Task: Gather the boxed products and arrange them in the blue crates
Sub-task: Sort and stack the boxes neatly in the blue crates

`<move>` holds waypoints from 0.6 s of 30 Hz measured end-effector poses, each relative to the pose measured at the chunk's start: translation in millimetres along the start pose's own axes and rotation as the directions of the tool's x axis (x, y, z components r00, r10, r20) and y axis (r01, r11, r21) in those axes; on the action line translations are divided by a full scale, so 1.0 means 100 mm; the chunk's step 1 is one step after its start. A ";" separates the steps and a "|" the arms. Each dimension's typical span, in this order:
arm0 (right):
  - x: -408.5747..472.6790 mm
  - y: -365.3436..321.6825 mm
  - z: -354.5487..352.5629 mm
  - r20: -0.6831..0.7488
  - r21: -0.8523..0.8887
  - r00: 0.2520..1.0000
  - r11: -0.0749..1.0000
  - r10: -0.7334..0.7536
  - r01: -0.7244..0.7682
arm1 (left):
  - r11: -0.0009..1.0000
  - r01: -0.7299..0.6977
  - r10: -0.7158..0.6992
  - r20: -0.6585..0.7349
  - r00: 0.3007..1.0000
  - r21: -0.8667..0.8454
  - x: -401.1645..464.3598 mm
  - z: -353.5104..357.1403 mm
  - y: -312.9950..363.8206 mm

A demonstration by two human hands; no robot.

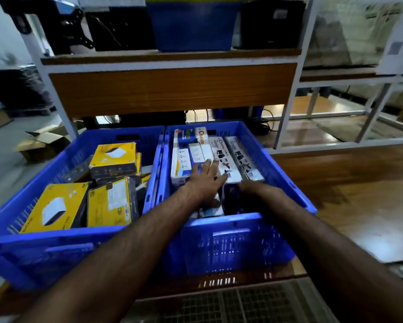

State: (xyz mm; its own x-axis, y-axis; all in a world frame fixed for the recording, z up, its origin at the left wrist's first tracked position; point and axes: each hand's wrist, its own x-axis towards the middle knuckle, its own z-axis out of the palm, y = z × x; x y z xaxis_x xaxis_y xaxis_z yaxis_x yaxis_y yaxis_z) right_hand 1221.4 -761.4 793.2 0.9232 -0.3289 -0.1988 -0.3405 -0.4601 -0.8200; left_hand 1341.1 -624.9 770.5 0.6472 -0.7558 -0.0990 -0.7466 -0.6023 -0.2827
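Now | left grip (206, 176) flat on white boxes (195, 157) | right grip (249, 186) unclear | right crate (230, 220)

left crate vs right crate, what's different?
The left crate holds yellow boxes, tumbled at mixed angles; the right crate holds long white boxes, laid side by side lengthwise. Both hands are in the right crate: the left hand lies flat on the white boxes, the right hand reaches down at their near end. No hand is in the left crate. Both crates are blue, slotted, and stand side by side.
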 end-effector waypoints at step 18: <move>0.63 -1.02 0.76 0.066 -0.606 0.797 0.610 -0.601 0.510 | 0.939 0.106 -0.236 -0.390 0.890 -0.328 -0.60 -0.14 -1.05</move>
State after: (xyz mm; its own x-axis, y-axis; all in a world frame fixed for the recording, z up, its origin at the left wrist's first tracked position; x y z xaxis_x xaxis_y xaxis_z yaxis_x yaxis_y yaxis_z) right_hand 1328.3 -672.8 824.1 0.9519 0.0688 0.2986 0.1553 -0.9485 -0.2763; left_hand 1378.2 -519.5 819.7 0.6923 -0.6305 0.3511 -0.6829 -0.7296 0.0366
